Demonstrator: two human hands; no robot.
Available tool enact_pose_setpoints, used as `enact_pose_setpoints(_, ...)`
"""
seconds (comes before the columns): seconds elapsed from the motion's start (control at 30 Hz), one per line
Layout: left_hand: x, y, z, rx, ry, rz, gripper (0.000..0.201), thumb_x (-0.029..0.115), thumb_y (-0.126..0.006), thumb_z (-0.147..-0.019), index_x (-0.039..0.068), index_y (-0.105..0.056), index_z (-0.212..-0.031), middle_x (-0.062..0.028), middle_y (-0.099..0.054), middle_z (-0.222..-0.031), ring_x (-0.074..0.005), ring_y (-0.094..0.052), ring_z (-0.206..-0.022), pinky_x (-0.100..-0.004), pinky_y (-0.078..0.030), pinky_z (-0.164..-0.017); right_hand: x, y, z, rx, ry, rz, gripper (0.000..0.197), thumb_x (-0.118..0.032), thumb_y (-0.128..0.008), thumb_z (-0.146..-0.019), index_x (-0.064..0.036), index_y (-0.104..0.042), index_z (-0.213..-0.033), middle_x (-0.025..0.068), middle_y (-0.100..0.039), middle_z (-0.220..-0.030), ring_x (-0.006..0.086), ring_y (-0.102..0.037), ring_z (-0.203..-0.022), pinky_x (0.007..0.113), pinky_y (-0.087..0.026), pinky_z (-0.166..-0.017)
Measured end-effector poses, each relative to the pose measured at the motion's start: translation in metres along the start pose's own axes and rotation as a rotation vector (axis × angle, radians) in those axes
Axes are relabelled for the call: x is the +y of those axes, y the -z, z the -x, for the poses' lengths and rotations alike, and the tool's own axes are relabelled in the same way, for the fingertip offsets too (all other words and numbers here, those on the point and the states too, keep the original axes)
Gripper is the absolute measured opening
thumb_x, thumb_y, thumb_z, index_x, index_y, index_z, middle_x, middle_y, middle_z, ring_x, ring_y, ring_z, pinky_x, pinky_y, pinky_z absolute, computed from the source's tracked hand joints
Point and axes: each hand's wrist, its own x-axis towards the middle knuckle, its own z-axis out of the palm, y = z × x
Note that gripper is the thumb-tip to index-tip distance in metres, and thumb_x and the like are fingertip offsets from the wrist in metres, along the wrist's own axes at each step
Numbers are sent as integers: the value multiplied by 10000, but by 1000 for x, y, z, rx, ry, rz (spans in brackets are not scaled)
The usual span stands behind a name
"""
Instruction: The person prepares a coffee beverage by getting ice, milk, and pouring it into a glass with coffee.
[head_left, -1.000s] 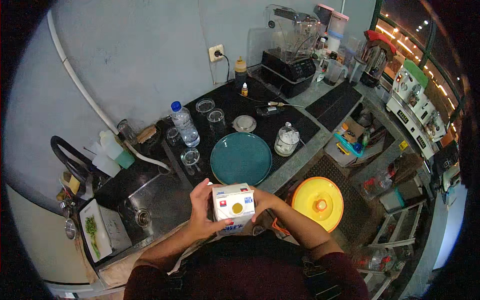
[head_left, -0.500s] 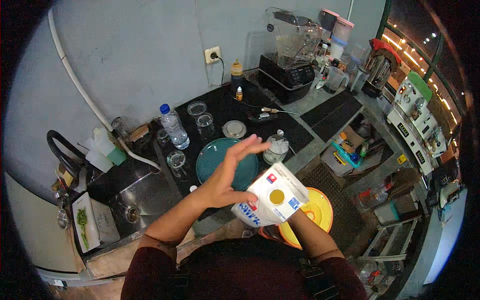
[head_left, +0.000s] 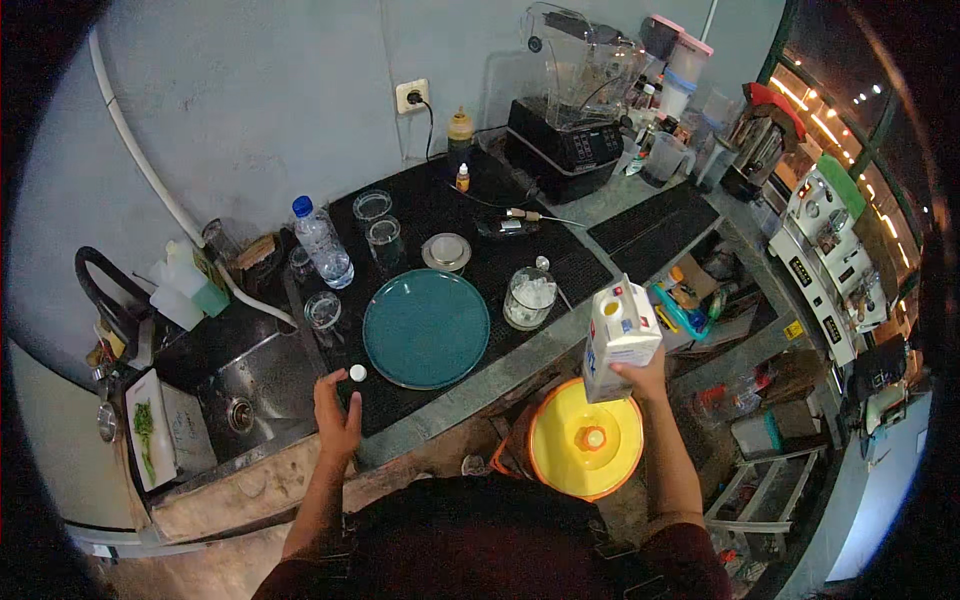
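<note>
My right hand point(head_left: 645, 378) wraps base of white carton point(head_left: 618, 337), upright past counter front edge, above yellow lid point(head_left: 585, 440). Cardboard stiff, likely sloshes; grip low walls. Left hand point(head_left: 337, 415) half open, fingertips seemingly touching small white cap point(head_left: 357, 373) beside teal plate point(head_left: 426, 327).

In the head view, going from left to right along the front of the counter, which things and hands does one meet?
Steel sink → left hand → small white cap → teal plate → glass jar → white carton, held up in the right hand.
</note>
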Motion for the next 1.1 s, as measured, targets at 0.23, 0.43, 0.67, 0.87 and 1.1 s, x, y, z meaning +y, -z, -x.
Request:
enact_pose_setpoints(0.23, -13, -19, 11, 17, -112, -212, 406, 95, -591, -824, 9, -453, -1196, -207, -497, -1162, -401, -443, -1137, -478, -333, -996, 18, 8, -33, -49, -2, 242, 673, -139, -847, -565, -27, -516, -1141, 93, -615, -1016, 191, -604, -951, 331, -477, -844)
enact_pose_setpoints(0.43, -20, -20, 9, 46, -121, -258, 424, 62, -603, -778, -3, -460, -1172, -214, -471, -1167, -406, -431, -1138, -508, -327, -988, 32, 5, -50, -90, 4, 294, 645, -118, -833, -599, -25, -518, -1155, 107, -628, -1036, 203, -610, -950, 341, -480, -847)
enact_pose_setpoints(0.67, -21, -22, 14, 44, -12, -297, 436, 57, -615, -770, -6, -463, -1174, -211, -467, -1172, -409, -420, -1153, -511, -314, -1000, 41, 4, -64, -106, -1, 293, 656, -112, -833, -607, -21, -525, -1179, 107, -630, -1052, 207, -607, -963, 341, -475, -860)
enact_pose_setpoints(0.87, -14, -24, 8, 7, 6, -296, 444, 52, -623, -756, -10, -467, -1167, -210, -461, -1176, -409, -410, -1168, -516, -308, -1005, 40, 7, -74, -102, 10, 453, 643, -141, -849, -598, -8, -551, -1151, 112, -639, -1047, 195, -609, -961, 329, -470, -867)
enact_pose_setpoints(1.1, -22, -28, 7, -2, -19, -332, 432, 51, -623, -750, -9, -474, -1151, -214, -459, -1183, -427, -404, -1168, -523, -315, -998, 34, 4, -78, -129, -3, 526, 677, -200, -871, -587, 14, -560, -1148, 128, -653, -1031, 186, -622, -938, 324, -486, -838)
